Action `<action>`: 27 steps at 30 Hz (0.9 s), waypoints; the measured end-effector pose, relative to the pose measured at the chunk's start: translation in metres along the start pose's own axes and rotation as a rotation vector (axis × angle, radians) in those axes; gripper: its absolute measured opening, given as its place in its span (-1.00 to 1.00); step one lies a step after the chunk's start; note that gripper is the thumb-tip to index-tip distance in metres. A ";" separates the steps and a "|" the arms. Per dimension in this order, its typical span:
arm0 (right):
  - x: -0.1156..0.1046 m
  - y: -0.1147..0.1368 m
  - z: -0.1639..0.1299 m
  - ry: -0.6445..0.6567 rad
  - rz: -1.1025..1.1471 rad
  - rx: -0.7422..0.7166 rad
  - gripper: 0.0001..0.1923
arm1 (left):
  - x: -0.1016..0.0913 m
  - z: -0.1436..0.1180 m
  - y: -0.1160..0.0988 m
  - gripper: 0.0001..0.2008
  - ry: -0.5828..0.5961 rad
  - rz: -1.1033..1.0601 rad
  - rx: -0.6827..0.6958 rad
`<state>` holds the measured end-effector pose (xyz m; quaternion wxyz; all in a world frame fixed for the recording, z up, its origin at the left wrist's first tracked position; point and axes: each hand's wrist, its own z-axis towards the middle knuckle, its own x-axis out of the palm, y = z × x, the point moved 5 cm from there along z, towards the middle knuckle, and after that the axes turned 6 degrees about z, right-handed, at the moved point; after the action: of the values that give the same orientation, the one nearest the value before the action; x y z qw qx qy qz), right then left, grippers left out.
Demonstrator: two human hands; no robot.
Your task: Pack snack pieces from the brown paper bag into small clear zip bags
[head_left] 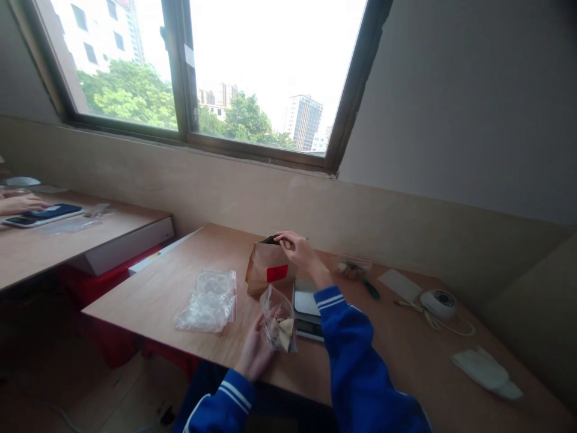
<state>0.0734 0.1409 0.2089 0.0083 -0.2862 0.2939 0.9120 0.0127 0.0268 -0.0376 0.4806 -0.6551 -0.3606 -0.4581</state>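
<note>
Small bag: a clear plastic bag with pale pieces inside, held upright at the near edge of the table, just in front of the scale.
Left hand: the left hand is closed around the small bag's lower side, fingers wrapped on the plastic.
Paper bag: a brown paper bag with a red label stands upright behind the small bag, mid-table.
Right hand: the right hand pinches the paper bag's top rim (what, if anything, sits between the fingers cannot be told).
Scale: a flat digital scale lies between the two bags, partly covered by the blue sleeve.
Around: a pile of empty clear bags lies left of the paper bag; a white round device with a cord and a white cloth lie well to the right.
Hard to make out: small items beyond the right wrist are blurred.
Neighbour: another person's hand rests by a dark tablet on the far-left desk, cut off by the frame.
</note>
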 end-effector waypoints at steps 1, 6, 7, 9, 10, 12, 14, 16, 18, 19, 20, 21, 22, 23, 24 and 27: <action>-0.001 -0.001 -0.001 -0.008 0.002 0.002 -0.77 | -0.001 0.000 0.000 -0.69 -0.005 0.001 0.001; -0.007 -0.011 -0.006 -0.147 0.038 0.155 -0.69 | 0.002 -0.002 0.000 -0.68 -0.020 0.010 0.000; -0.008 -0.013 -0.006 -0.187 0.044 0.195 -0.70 | 0.003 -0.003 -0.001 -0.69 -0.029 0.013 -0.001; -0.012 -0.017 -0.005 -0.261 0.056 0.271 -0.77 | 0.005 -0.004 -0.001 -0.70 -0.033 0.020 -0.006; -0.013 -0.018 -0.003 -0.273 0.063 0.301 -0.82 | 0.005 -0.004 -0.001 -0.70 -0.026 0.023 -0.008; -0.016 -0.015 0.003 -0.207 0.064 0.328 -0.91 | 0.006 -0.003 0.000 -0.71 -0.014 0.023 -0.012; -0.017 -0.010 0.010 -0.067 0.061 0.334 -0.95 | 0.004 -0.003 0.000 -0.72 -0.030 0.013 -0.014; -0.020 -0.004 0.014 0.041 0.071 0.337 -0.91 | 0.003 -0.003 0.000 -0.72 -0.052 0.006 -0.021; -0.023 0.000 0.014 0.079 0.077 0.338 -0.87 | 0.003 -0.003 0.000 -0.72 -0.051 0.006 -0.019; -0.024 0.000 0.014 0.079 0.076 0.341 -0.85 | 0.004 -0.003 0.000 -0.72 -0.041 0.011 -0.019; -0.024 -0.001 0.013 0.069 0.071 0.349 -0.80 | 0.005 -0.003 0.000 -0.72 -0.030 0.019 -0.020; -0.024 -0.003 0.011 0.054 0.067 0.365 -0.73 | 0.006 -0.003 0.000 -0.72 -0.025 0.029 -0.021; -0.024 -0.006 0.009 0.035 0.067 0.380 -0.64 | 0.006 -0.003 0.000 -0.72 -0.026 0.036 -0.020; -0.023 -0.009 0.007 0.014 0.071 0.390 -0.55 | 0.006 -0.003 0.000 -0.72 -0.030 0.040 -0.019; -0.023 -0.012 0.005 -0.008 0.077 0.394 -0.47 | 0.006 -0.003 0.000 -0.72 -0.036 0.042 -0.015; -0.027 -0.013 -0.003 -0.116 0.093 0.369 -0.41 | 0.007 -0.003 -0.002 -0.71 -0.053 0.038 0.014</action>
<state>0.1001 0.1541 0.2140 0.0355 -0.2130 0.4681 0.8569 0.0122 0.0245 -0.0305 0.4843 -0.6703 -0.3638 -0.4288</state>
